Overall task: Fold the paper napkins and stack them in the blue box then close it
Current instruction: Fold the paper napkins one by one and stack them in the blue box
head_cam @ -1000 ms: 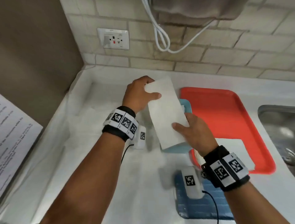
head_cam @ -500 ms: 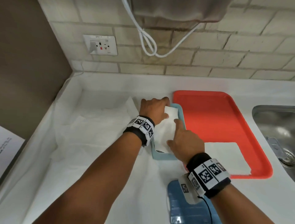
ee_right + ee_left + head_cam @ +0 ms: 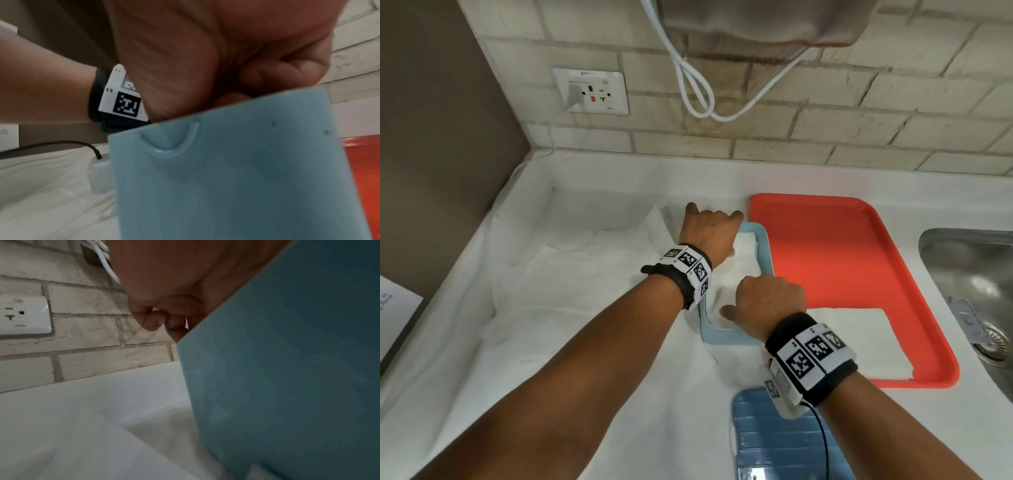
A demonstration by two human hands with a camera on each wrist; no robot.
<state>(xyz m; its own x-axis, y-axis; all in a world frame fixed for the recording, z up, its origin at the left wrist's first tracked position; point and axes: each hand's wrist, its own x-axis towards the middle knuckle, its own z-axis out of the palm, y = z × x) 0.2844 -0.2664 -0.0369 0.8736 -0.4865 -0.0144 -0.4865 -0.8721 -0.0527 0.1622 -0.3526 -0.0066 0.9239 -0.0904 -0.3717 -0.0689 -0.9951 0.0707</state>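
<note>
Both hands, left hand (image 3: 707, 231) and right hand (image 3: 768, 301), seemingly curled, on napkin (image 3: 744, 265) inside blue box (image 3: 765, 246); grip unclear.

Head view bright, edges bowed; both wrist views dim, blurred.

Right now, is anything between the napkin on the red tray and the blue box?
Yes. Both hands are over the blue box: left hand at its far end, right hand at its near end, on the napkin in the box. The napkin on the red tray lies uncovered; the lid is off.
</note>
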